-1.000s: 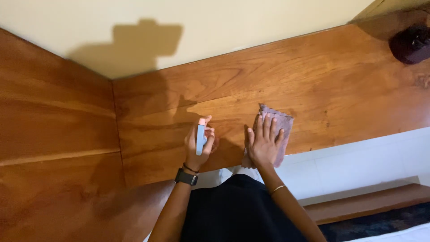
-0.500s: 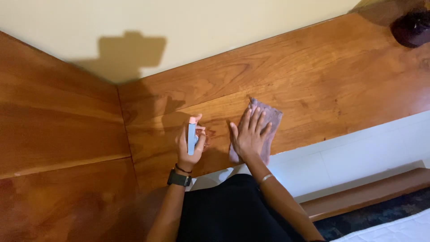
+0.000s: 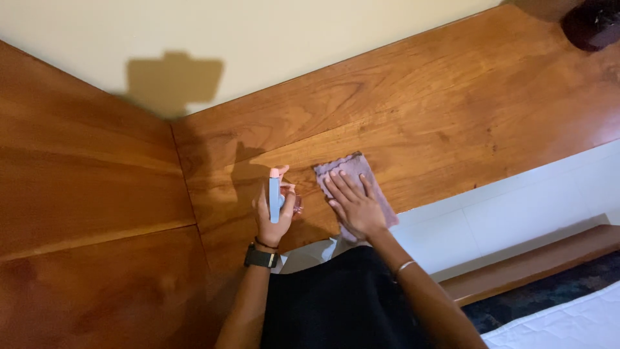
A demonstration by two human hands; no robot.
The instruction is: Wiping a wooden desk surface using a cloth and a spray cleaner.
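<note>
My left hand (image 3: 274, 218) grips a small spray bottle (image 3: 276, 197) with a blue body and a pink top, held upright against the wooden panel (image 3: 452, 110). A dark watch sits on that wrist. My right hand (image 3: 354, 205) lies flat, fingers spread, pressing a mauve cloth (image 3: 345, 170) onto the same reddish-brown wood. The cloth shows above and to the right of my fingers. The two hands are close together, a few fingers' width apart.
A second wooden panel (image 3: 84, 194) meets the first at a corner on the left. A cream wall (image 3: 290, 39) runs above. A dark round object (image 3: 591, 22) sits at the top right. White surface (image 3: 516, 213) and bedding (image 3: 562, 320) lie below right.
Both hands have shifted left along the wooden panel, the right one sliding the cloth with it. The spray bottle stays upright in my left hand.
</note>
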